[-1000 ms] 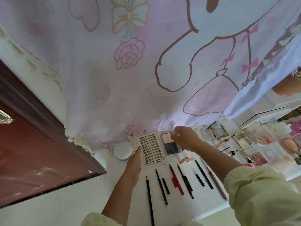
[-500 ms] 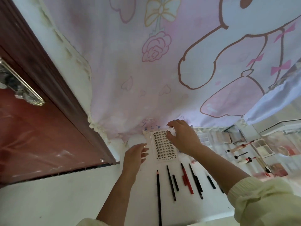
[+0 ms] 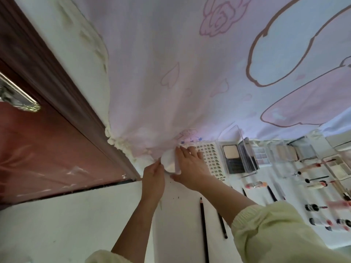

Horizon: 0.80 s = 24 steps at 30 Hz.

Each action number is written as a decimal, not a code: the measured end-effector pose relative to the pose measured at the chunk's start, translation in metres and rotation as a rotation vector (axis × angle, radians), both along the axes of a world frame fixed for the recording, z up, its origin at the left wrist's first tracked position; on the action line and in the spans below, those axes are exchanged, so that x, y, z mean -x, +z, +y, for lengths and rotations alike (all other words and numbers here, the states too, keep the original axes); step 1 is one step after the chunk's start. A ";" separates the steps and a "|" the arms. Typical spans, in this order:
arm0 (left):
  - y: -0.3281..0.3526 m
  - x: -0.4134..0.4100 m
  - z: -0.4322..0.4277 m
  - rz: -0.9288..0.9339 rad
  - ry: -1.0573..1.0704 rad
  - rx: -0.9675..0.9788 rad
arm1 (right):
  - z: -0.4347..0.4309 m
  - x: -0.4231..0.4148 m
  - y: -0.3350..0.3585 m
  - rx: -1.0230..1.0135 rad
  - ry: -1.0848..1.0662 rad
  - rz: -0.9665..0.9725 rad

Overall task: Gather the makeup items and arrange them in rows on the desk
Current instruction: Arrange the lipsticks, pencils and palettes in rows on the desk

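White round compact [image 3: 168, 159] at the worktop's [image 3: 182, 217] far-left corner now seems next for the back row: right hand [image 3: 190, 168], off the lash card [image 3: 211, 158], pinches it; left hand [image 3: 153, 175] touches its rim with straight fingers.

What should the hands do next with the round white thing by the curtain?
Probably lower the round white case flat onto the white desk beside the white lash card. The left hand and right hand are both on it by the pink curtain, at the back row's end.
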State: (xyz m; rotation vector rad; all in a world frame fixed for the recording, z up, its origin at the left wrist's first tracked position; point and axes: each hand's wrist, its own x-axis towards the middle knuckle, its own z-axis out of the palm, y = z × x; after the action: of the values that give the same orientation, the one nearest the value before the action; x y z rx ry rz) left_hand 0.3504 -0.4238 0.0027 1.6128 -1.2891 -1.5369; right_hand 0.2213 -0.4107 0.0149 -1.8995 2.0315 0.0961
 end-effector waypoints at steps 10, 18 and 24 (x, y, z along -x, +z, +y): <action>-0.012 -0.010 -0.008 -0.013 -0.087 0.006 | -0.014 -0.012 -0.013 0.033 -0.078 -0.002; 0.007 -0.024 0.003 0.406 0.142 -0.461 | 0.014 -0.013 0.023 0.050 -0.216 -0.323; 0.025 -0.020 0.028 0.651 -0.055 -0.618 | 0.047 -0.010 0.051 0.041 -0.191 -0.427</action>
State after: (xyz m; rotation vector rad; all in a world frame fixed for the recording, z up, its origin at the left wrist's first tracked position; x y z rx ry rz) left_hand 0.3706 -0.3959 0.0279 1.2028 -0.5275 -2.3839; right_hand 0.2311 -0.3639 0.0657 -1.5705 1.9102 -0.3707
